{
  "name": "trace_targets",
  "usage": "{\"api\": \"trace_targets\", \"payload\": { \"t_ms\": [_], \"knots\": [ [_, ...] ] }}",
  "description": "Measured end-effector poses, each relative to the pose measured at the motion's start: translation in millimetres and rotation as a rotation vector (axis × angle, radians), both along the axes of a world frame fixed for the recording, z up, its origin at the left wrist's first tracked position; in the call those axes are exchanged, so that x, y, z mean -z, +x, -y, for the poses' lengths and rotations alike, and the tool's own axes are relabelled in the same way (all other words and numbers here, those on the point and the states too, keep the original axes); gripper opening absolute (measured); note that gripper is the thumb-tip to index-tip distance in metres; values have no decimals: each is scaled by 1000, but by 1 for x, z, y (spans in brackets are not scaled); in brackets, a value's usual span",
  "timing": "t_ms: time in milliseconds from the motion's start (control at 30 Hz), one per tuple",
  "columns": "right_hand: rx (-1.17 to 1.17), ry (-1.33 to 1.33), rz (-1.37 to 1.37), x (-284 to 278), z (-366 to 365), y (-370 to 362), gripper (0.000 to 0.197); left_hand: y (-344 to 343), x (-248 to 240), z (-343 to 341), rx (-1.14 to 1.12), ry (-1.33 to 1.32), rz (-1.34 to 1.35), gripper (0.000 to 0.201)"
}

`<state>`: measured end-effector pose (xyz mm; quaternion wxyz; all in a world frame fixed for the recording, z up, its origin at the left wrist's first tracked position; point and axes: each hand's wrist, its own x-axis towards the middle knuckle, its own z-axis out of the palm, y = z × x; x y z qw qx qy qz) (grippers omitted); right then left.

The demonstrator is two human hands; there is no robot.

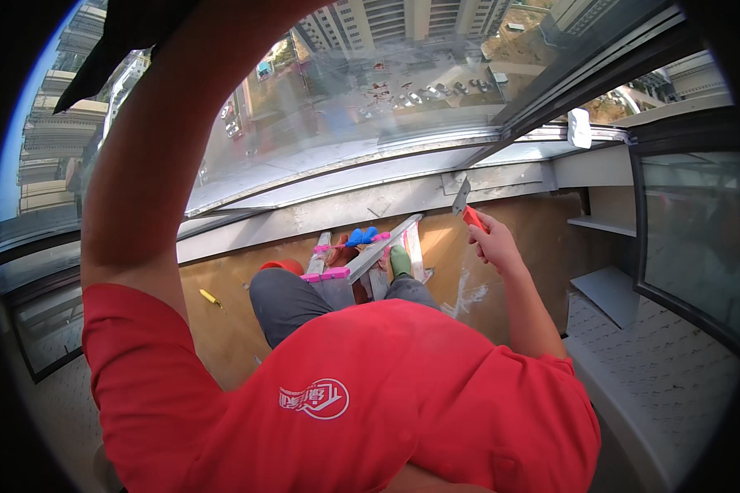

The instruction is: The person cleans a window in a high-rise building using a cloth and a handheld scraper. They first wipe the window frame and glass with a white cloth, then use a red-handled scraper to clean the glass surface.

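Note:
In my right hand (494,244) is a scraper (474,218) with an orange-red handle and a flat metal blade. My fingers are wrapped round the handle, and the blade points up and away, apart from the window ledge (337,209) beyond it. My left arm (144,181) is raised across the left side and passes out over the top edge, so the left hand is hidden. Ahead of me stands a large window pane (345,115) with smudges on it. What the left hand touches cannot be seen.
Below me is a metal stepladder (370,261) with pink parts and something blue tied on. A yellow-handled tool (211,297) lies on the brown floor. At right stand an open dark-framed sash (695,230) and a grey board (608,294). A white object (580,129) sits by the frame.

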<state>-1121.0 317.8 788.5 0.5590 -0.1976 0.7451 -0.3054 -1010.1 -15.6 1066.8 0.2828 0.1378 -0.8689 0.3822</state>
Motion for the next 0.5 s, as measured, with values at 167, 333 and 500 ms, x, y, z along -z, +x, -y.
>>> {"api": "trace_targets", "payload": {
  "t_ms": [167,333,500],
  "knots": [
    [-32,91,10,32,-44,32,45,-3,254,-19,114,695,583,29],
    [135,46,23,52,-66,43,45,85,357,-10,-189,1359,816,34],
    [177,86,41,61,-84,42,46,112,281,5,26,1794,497,41]
  ]
}}
